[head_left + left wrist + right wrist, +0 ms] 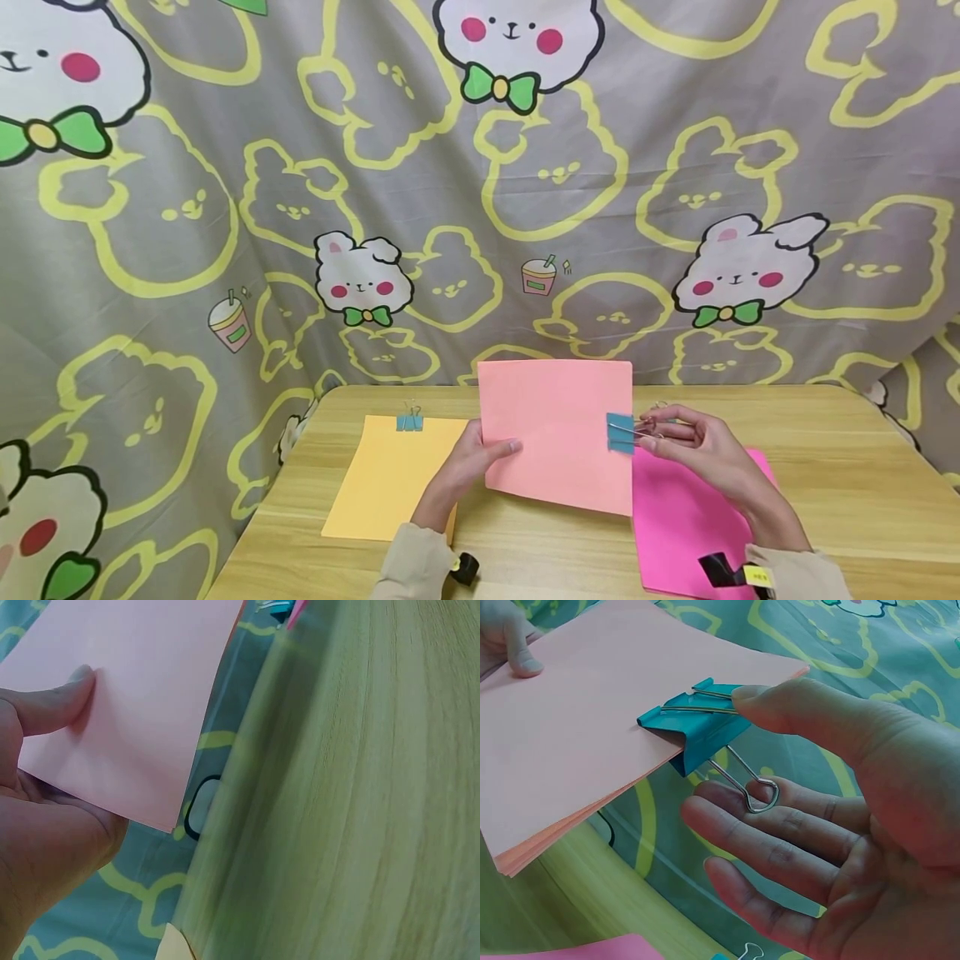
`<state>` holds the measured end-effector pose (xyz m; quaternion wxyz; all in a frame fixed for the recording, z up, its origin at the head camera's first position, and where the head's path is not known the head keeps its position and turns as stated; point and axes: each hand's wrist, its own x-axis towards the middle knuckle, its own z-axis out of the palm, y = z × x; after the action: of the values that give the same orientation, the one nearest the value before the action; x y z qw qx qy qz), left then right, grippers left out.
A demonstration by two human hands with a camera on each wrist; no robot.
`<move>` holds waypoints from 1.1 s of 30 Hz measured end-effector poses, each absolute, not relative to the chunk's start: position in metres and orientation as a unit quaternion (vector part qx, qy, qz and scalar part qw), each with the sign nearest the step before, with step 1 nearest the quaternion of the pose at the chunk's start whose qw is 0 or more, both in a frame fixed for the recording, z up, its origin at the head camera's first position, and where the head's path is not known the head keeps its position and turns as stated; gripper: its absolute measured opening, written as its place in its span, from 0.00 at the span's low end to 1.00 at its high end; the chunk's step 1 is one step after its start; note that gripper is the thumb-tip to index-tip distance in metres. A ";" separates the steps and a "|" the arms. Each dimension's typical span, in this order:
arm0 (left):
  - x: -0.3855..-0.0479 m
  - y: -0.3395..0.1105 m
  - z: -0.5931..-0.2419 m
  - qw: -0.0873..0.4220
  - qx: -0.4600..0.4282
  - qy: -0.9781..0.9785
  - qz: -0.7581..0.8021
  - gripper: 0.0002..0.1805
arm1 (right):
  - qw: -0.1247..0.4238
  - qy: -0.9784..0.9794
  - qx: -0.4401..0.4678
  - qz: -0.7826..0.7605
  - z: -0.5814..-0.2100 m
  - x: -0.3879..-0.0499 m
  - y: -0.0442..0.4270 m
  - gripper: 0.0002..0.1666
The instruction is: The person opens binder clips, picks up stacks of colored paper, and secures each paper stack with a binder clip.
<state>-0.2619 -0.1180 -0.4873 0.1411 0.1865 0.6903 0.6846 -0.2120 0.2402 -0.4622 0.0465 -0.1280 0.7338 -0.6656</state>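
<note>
My left hand (467,467) grips the left edge of a light pink paper stack (555,433), thumb on the front face. The stack is held up above the table, and its layered edges show in the right wrist view. A teal binder clip (705,727) is clamped on the stack's right edge. My right hand (705,450) holds this clip by its wire handles, the thumb (761,701) on one handle and the fingers (780,832) by the other. Below and partly behind that hand lies a bright pink paper stack (690,533).
On the left of the wooden table (847,483) lies a yellow-orange paper stack (390,483), with a teal binder clip (409,423) on its far edge. Another clip (751,951) shows near the bright pink paper. A patterned curtain (450,200) hangs behind the table.
</note>
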 end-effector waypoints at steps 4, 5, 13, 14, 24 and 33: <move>-0.262 -0.118 -0.487 0.140 0.188 0.691 0.684 0.15 | 0.048 0.732 -0.136 -0.666 -0.462 -0.212 0.240 0.25; -0.262 -0.118 -0.488 0.139 0.187 0.691 0.684 0.15 | 0.048 0.731 -0.137 -0.666 -0.462 -0.212 0.239 0.25; -0.265 -0.119 -0.492 0.139 0.190 0.688 0.686 0.16 | 0.058 0.725 -0.135 -0.673 -0.464 -0.215 0.239 0.27; -0.265 -0.119 -0.492 0.138 0.192 0.687 0.687 0.16 | 0.059 0.725 -0.132 -0.674 -0.465 -0.215 0.239 0.27; -0.265 -0.120 -0.493 0.148 0.199 0.687 0.684 0.14 | 0.054 0.729 -0.124 -0.671 -0.463 -0.213 0.237 0.30; -0.268 -0.129 -0.496 0.182 0.210 0.666 0.692 0.14 | 0.039 0.739 -0.114 -0.662 -0.456 -0.211 0.233 0.31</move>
<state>-0.2684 -0.1288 -0.4956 0.1816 0.2098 0.6659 0.6925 -0.2110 0.2330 -0.4561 0.0391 -0.1141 0.7394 -0.6623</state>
